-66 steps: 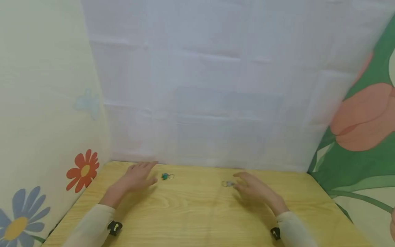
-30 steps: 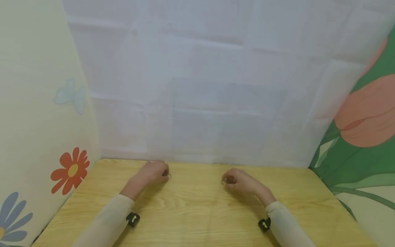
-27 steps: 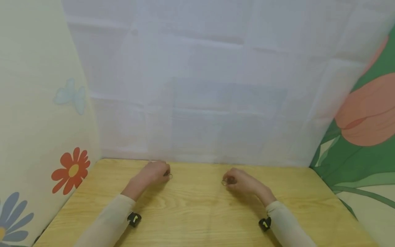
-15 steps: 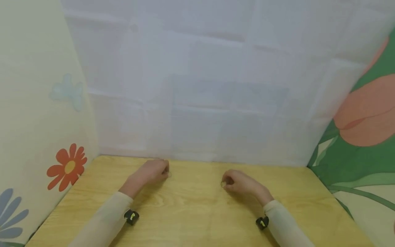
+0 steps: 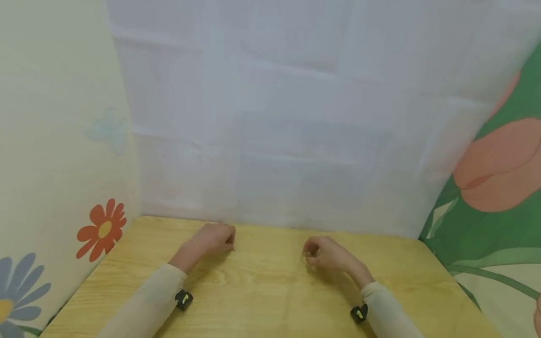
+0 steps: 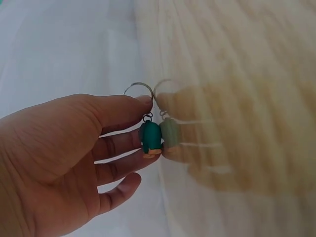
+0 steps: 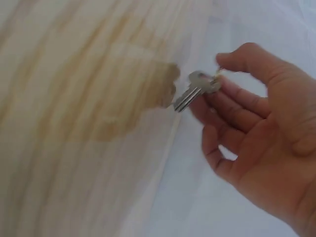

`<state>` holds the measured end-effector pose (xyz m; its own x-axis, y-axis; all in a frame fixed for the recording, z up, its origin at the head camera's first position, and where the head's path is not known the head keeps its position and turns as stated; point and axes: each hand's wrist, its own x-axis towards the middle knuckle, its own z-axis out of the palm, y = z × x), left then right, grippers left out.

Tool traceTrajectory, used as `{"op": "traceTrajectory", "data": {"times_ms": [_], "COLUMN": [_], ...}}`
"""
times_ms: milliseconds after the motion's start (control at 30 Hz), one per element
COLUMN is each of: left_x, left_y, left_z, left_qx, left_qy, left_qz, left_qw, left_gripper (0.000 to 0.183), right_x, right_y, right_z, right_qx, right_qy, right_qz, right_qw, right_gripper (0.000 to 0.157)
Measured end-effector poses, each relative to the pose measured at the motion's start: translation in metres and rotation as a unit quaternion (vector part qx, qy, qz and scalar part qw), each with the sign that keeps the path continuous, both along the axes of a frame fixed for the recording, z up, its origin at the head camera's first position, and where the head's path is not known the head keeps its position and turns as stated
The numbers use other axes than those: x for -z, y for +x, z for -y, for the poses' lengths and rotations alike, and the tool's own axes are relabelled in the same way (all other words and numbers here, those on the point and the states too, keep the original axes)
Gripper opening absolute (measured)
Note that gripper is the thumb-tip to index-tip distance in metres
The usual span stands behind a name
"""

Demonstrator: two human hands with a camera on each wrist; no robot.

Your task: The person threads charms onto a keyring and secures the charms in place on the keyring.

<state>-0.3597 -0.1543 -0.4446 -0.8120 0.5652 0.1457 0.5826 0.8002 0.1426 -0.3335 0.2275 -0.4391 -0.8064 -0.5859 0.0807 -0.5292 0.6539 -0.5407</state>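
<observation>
Near the back of the table, my left hand (image 5: 209,241) pinches a key ring with thumb and fingers. From this ring (image 6: 143,84) hangs a small green charm (image 6: 152,134) with an orange underside, close to its reflection in the tabletop. To the right, my right hand (image 5: 333,256) holds a silver key (image 7: 197,91) by its small ring between thumb and finger. The key's blade points toward the tabletop, and its ring is mostly covered by the fingertips in the right wrist view. A wide gap separates the two hands.
The wooden table (image 5: 266,291) ends at a white cloth backdrop (image 5: 274,141). A cream panel with printed flowers (image 5: 101,230) stands on the left, and a green floral panel (image 5: 498,225) on the right. Both forearms wear black wrist devices (image 5: 183,299).
Earlier, the green charm and the key lay on the table beside extended hands. Since then both hands have curled their fingers and taken hold of them. The head view has shifted slightly.
</observation>
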Motion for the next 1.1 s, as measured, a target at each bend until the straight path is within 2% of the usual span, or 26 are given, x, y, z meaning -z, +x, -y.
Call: {"op": "traceTrajectory", "data": {"times_ms": [100, 233, 333, 433, 533, 733, 867, 967, 1100], "left_x": [-0.002, -0.006, -0.012, -0.023, -0.040, -0.076, -0.094, -0.106, -0.121], "left_y": [0.002, -0.002, -0.001, 0.003, 0.008, 0.029, 0.047, 0.062, 0.083], "left_z": [0.000, 0.000, 0.003, 0.006, 0.004, -0.012, -0.024, -0.030, -0.034], "left_qx": [0.004, 0.012, 0.015, 0.025, 0.048, 0.081, 0.078, 0.074, 0.065], "left_qy": [0.005, 0.025, 0.056, 0.101, 0.146, 0.213, 0.252, 0.290, 0.346], "left_qz": [-0.001, 0.000, 0.018, 0.041, 0.057, 0.078, 0.082, 0.090, 0.081], "left_qw": [1.0000, 0.9996, 0.9981, 0.9938, 0.9864, 0.9705, 0.9610, 0.9500, 0.9323], "left_gripper": [0.022, 0.021, 0.020, 0.017, 0.013, 0.011, 0.012, 0.014, 0.018], "right_x": [-0.004, -0.010, -0.019, -0.032, -0.047, -0.072, -0.079, -0.082, -0.091], "right_y": [0.001, 0.000, 0.001, 0.003, 0.004, 0.008, 0.015, 0.023, 0.035], "right_z": [0.000, -0.002, 0.001, 0.009, 0.019, 0.039, 0.053, 0.061, 0.068], "right_qx": [-0.003, -0.006, -0.012, -0.020, -0.028, -0.025, -0.027, -0.035, -0.051], "right_qy": [-0.007, -0.033, -0.061, -0.086, -0.101, -0.141, -0.191, -0.232, -0.286], "right_qz": [-0.009, -0.036, -0.054, -0.073, -0.101, -0.136, -0.137, -0.124, -0.074], "right_qw": [1.000, 0.999, 0.997, 0.993, 0.989, 0.980, 0.972, 0.964, 0.954], "right_gripper": [0.018, 0.019, 0.024, 0.027, 0.031, 0.032, 0.033, 0.032, 0.029]}}
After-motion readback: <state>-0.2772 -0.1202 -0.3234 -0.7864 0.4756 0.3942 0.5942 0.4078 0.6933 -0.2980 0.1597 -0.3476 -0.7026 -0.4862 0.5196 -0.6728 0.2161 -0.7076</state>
